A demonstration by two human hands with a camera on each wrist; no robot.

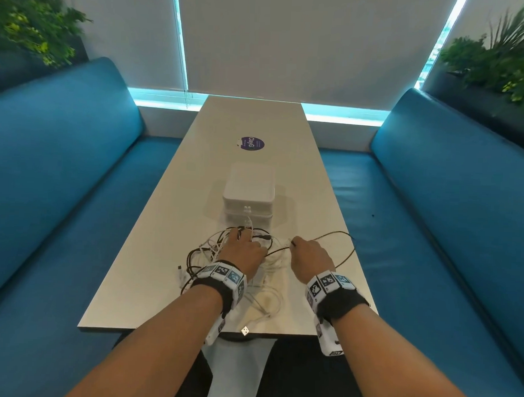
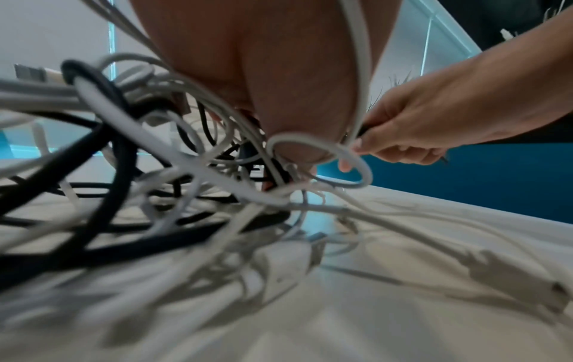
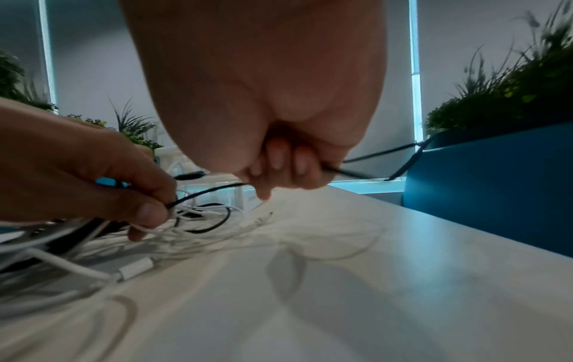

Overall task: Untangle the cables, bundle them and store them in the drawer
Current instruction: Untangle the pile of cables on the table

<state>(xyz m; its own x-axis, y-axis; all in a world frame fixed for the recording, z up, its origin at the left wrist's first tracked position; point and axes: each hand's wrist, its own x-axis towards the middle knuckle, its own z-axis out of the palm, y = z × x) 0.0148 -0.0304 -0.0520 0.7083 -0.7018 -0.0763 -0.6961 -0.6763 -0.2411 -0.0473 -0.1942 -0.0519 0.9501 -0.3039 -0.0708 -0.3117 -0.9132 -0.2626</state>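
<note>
Head view: thin black cable [image 1: 278, 251] stretched left-right between both hands.

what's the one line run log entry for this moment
left hand: pinching thin black cable | right hand: gripping same cable | drawer box: shut

Tangle of cables [image 1: 222, 265] heaped on the table [image 1: 152, 242], toward its near edge and left of centre: thin white leads looped through thicker black ones, strands crossing and lifted in places. White USB plug [image 1: 245, 330] lying right at the near edge, another small connector [image 1: 179, 268] poking out on the left side of the heap. 1 thin dark cable [image 1: 336, 236] drawn out to the right, arching above the tabletop and curving back toward the pile. White drawer box [image 1: 248, 195] standing just beyond the tangle, on the table's midline, closed, 2 small knobs on its near face, a white lead reaching up against its front.
</note>
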